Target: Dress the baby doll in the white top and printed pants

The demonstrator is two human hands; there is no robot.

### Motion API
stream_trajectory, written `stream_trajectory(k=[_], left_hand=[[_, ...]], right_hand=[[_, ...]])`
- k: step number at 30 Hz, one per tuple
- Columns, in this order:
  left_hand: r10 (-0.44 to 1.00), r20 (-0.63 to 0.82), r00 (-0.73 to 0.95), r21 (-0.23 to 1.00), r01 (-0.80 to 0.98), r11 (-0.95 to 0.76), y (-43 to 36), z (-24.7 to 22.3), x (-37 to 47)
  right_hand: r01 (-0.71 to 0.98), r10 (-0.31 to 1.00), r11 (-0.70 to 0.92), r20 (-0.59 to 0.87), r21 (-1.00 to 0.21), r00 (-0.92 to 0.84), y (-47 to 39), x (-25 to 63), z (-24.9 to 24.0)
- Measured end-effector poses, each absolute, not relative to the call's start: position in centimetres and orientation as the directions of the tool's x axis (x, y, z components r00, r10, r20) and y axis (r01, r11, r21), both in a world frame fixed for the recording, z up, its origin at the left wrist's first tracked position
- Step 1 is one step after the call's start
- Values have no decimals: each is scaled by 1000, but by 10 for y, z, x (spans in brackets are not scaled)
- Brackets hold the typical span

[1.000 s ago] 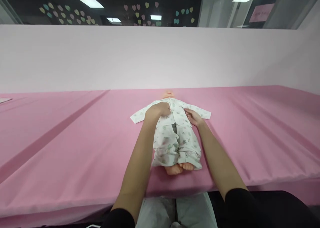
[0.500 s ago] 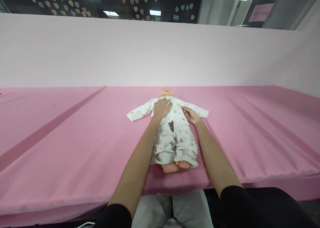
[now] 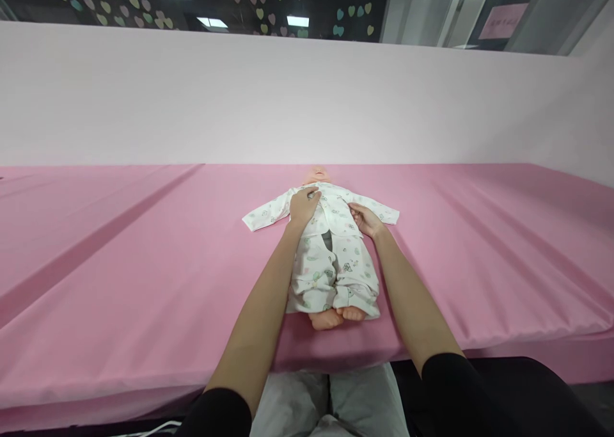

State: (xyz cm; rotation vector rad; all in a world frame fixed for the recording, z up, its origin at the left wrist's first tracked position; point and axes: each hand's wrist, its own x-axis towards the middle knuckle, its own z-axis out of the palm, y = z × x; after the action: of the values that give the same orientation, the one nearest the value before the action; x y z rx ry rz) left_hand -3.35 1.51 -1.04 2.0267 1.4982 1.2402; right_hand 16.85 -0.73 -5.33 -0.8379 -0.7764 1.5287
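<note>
A baby doll lies on its back on the pink sheet, its feet (image 3: 326, 319) toward me and its head (image 3: 317, 174) at the far edge. It wears a white printed jacket (image 3: 336, 214) and matching trousers (image 3: 357, 267), with both sleeves spread sideways. On the left side of the doll's chest rests my left hand (image 3: 303, 206), its fingers slightly apart and curved. My right hand (image 3: 365, 220) is at the right side of the jacket below the sleeve, thumb and fingers pinched on the jacket's side edge.
The pink sheet (image 3: 144, 283) covers a wide padded surface with creases on both sides. Behind it stands a white wall panel (image 3: 288, 98) below dark glass with heart stickers. A white cable (image 3: 160, 428) shows at the bottom left.
My left hand has slid slightly left across the doll's chest, and more of the jacket front shows. My right hand has stayed at the jacket's side.
</note>
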Motion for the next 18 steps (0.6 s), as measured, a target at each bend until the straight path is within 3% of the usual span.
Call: stream_trajectory(k=[7, 12, 15, 16, 18], left_hand=[[874, 455, 173, 527, 739, -420, 8, -8, -33], [893, 411, 186, 500, 773, -391, 2, -6, -30], [895, 405, 188, 497, 776, -389, 1, -6, -29], [895, 405, 189, 499, 775, -389, 1, -7, -29], [897, 397, 194, 500, 774, -388, 1, -8, -31]], right_hand=[[-539, 990, -134, -135, -831, -39, -11, 181, -34], [-551, 989, 123, 57, -825, 135, 3, 158, 31], [-252, 949, 276, 223, -927, 221, 24, 114, 54], [-56, 915, 314, 287, -948, 284, 31, 99, 54], [394, 844, 198, 361, -897, 397, 43, 73, 43]])
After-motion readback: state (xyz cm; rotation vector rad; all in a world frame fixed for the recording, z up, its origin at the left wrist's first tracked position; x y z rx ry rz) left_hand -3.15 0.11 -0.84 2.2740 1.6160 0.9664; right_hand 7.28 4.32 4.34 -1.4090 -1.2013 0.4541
